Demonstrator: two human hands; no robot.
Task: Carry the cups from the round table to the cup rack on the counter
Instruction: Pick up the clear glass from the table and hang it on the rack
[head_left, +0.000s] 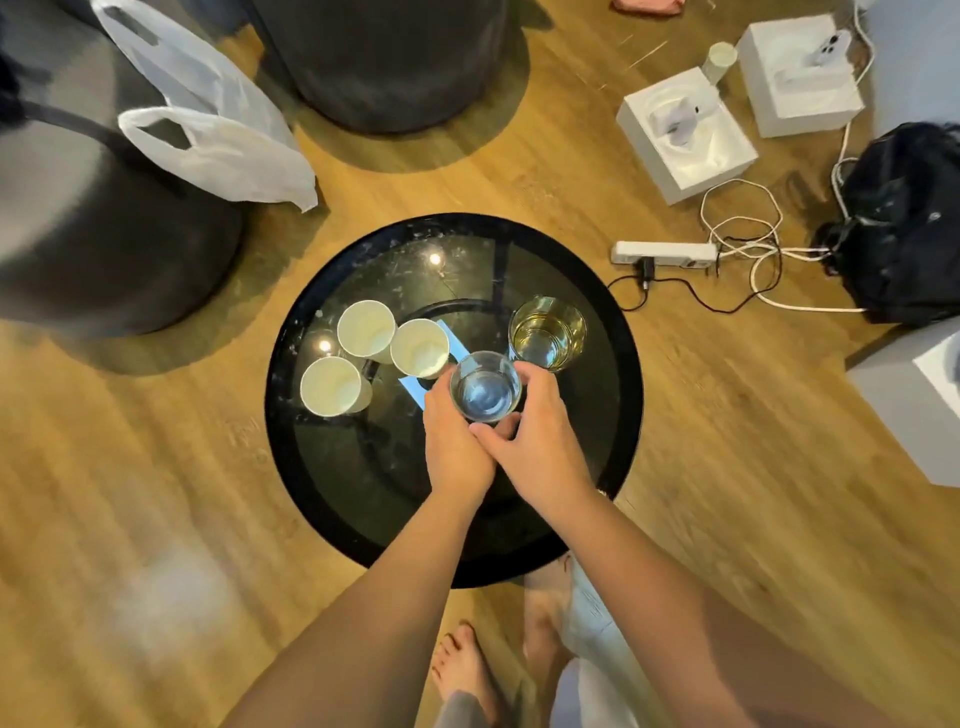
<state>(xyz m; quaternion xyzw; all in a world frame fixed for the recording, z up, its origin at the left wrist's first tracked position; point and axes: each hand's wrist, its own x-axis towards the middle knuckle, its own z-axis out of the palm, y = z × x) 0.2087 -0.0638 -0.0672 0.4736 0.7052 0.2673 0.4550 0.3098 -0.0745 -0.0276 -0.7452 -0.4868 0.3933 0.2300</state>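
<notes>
Head view: we have left hand (453, 441) and right hand (540, 441) wrapped around small clear glass tumbler (485, 385), fingers curled on its wall, over round black glass table (332, 499) near centre. We judge glass rigid, slick, breakable; grip wall below rim. Three white paper cups (366, 328) left, light, crushable. Amber glass tumbler (547, 331) just beside right hand. Table edge well clear; lift straight up.

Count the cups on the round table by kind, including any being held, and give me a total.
Paper cups: 3
Glass cups: 2, one with yellowish liquid, one clear glass held by the left hand and right hand
Total: 5
</notes>
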